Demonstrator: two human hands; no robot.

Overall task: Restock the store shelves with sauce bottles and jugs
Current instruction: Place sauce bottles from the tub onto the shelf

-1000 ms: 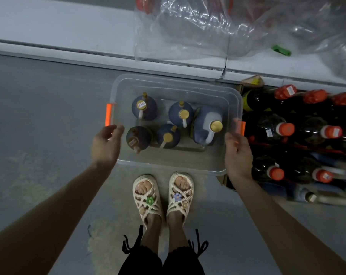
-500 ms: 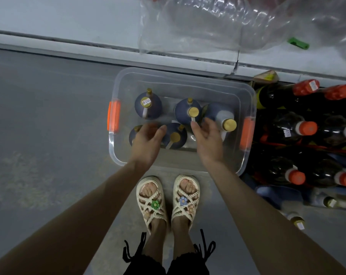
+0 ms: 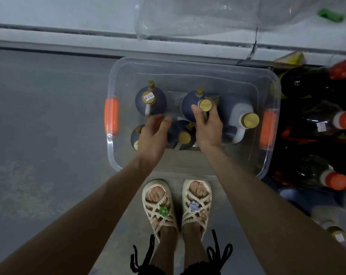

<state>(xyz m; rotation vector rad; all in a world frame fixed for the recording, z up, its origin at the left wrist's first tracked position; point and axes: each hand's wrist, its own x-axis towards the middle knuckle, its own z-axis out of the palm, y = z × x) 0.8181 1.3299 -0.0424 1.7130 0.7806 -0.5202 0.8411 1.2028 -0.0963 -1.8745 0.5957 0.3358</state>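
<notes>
A clear plastic bin (image 3: pixel 196 66) with orange handles sits on the floor and holds several dark sauce jugs with gold caps. My right hand (image 3: pixel 208 126) is wrapped around the neck of the middle back jug (image 3: pixel 190 104), just below its cap. My left hand (image 3: pixel 152 133) hovers with fingers apart over the front left jug (image 3: pixel 134 136), just below the back left jug (image 3: pixel 151 100). A front middle jug (image 3: pixel 181 135) stands between my hands. A bigger jug (image 3: pixel 237 116) with a white handle leans at the right of the bin.
Dark bottles with orange caps (image 3: pixel 334 179) lie stacked in a box right of the bin. Crumpled clear plastic wrap (image 3: pixel 207 14) lies on the white shelf base (image 3: pixel 68 36) behind the bin. My sandalled feet (image 3: pixel 176 205) stand at the bin's front edge on grey floor.
Both hands left the bin's sides and reached inside. My right hand has closed around the middle back jug's neck; my left hand moved up over the front left jug.
</notes>
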